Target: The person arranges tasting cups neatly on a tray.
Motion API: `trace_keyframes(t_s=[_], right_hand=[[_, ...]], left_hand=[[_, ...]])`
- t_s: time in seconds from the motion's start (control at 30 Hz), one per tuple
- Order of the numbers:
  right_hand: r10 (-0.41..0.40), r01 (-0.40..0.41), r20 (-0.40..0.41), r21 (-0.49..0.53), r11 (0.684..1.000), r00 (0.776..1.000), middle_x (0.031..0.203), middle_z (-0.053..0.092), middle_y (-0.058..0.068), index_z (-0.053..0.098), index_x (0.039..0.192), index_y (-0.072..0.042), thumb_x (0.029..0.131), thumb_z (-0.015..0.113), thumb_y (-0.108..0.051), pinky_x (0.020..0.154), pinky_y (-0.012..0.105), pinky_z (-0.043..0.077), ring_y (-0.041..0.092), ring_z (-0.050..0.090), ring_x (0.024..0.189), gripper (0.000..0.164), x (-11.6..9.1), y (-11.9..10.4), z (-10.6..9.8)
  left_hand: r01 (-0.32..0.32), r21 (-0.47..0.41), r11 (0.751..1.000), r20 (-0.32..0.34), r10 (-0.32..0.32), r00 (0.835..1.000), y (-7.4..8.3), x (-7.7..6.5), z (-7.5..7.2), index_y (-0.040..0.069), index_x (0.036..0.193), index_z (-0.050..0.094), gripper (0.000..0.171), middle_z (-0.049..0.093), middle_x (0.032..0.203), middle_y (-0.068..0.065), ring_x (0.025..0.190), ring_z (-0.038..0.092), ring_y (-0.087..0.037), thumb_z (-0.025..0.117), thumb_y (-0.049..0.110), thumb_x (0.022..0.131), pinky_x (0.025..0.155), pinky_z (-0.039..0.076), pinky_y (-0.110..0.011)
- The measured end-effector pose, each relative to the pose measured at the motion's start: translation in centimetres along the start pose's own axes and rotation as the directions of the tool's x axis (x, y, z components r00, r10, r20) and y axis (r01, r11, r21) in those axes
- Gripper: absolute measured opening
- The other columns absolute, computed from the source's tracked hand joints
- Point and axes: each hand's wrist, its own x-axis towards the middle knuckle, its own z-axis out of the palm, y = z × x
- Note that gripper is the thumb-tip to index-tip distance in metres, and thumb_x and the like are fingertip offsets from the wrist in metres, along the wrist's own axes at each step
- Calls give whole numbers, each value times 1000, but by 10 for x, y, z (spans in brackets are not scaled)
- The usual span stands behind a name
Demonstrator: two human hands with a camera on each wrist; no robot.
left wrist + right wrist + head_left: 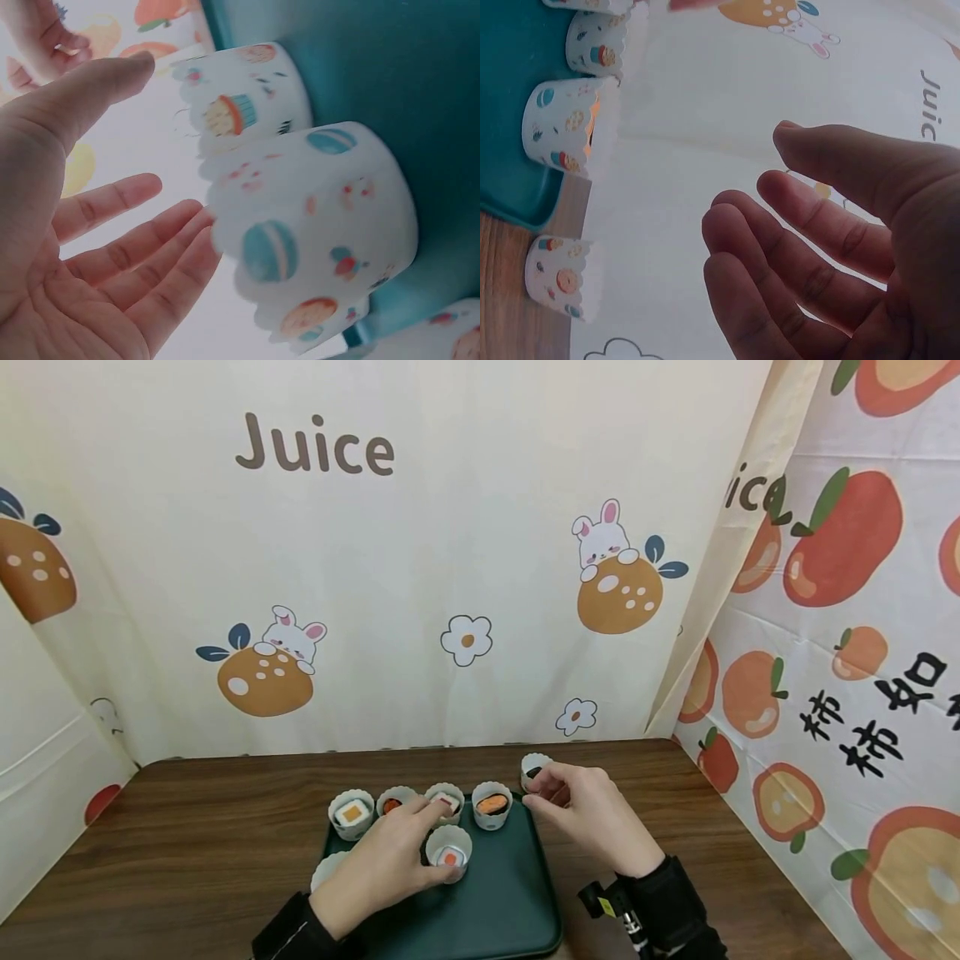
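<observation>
Paper cups with scalloped rims and small sushi pieces inside stand on a dark green tray. My left hand [390,864] is over the tray, fingers spread and relaxed, its thumb by the front paper cup [449,850] with a white-and-orange piece. In the left wrist view that hand [112,240] holds nothing. On the wood past the tray's far right corner stands a lone paper cup [559,277] with a dark piece. Beside it my right hand [581,806] has loosely bent fingers; the right wrist view shows a gap between hand and cup.
Along the tray's [517,893] far edge stand paper cups with an egg-topped piece [352,813], a red-topped piece [392,806] and an orange piece [492,805]. Another cup [327,868] is partly hidden by the left hand. Printed curtains [465,527] border the wooden table [225,835].
</observation>
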Motion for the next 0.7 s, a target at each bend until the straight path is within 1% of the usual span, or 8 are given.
trace_keyframes(t_s=[0.17,0.2,0.3,0.37,0.43,0.53,0.6,0.7], right_hand=[[1,-1,-5,-2,1000,1000,85,73,-10,77,102,-20,100,78,-27,69,22,55,1,65,77,7,1,7,-4],[6,-6,-5,-3,1000,1000,85,73,-10,77,102,-20,100,78,-27,69,22,55,1,65,77,7,1,9,-4],[33,-33,-8,-6,999,999,85,73,-10,77,102,-21,99,79,-27,69,22,55,1,65,77,6,1,12,-5],[52,-52,-9,-15,999,999,84,72,-10,76,101,-22,99,79,-26,69,22,54,2,64,76,6,2,15,-5],[69,-69,-9,-24,997,998,84,72,-10,76,101,-22,99,80,-27,69,22,54,3,64,76,6,3,17,-4],[81,-81,-6,-35,996,997,84,71,-11,76,102,-22,98,80,-27,68,23,53,3,64,76,7,4,19,-3],[87,-87,-5,-40,995,996,84,71,-11,76,103,-22,99,80,-28,68,23,53,3,64,75,8,4,20,-2],[94,-94,-5,-45,995,996,84,71,-10,76,103,-22,99,79,-28,68,23,53,3,64,75,8,4,21,-1]], left_hand=[[-32,50,998,-105,37,994,3,-8,-14,11,127,71,50,74,114,-6,94,69,-17,92,32,86,79,63,-32],[-32,57,998,-120,39,992,4,-10,-17,12,126,72,48,74,114,-5,95,69,-16,91,32,87,79,63,-30],[-35,71,997,-164,46,985,6,-12,-28,13,125,72,44,74,114,-4,91,70,-13,90,30,89,76,63,-27],[-7,75,997,-185,21,983,8,-13,-36,14,126,73,43,74,116,-2,88,70,-11,89,30,89,76,63,-28],[33,76,997,-200,-17,980,9,-15,-43,15,129,73,45,75,118,-2,89,72,-12,89,29,89,77,64,-31],[84,93,992,-216,-62,974,8,-18,-53,16,132,72,47,76,123,-4,97,75,-17,89,29,89,82,66,-37],[93,104,990,-233,-67,970,5,-21,-57,15,133,72,48,76,123,-5,102,76,-20,89,27,90,84,66,-40],[96,117,988,-259,-63,964,1,-24,-62,13,133,73,47,76,123,-6,103,77,-22,89,24,89,83,66,-41]])
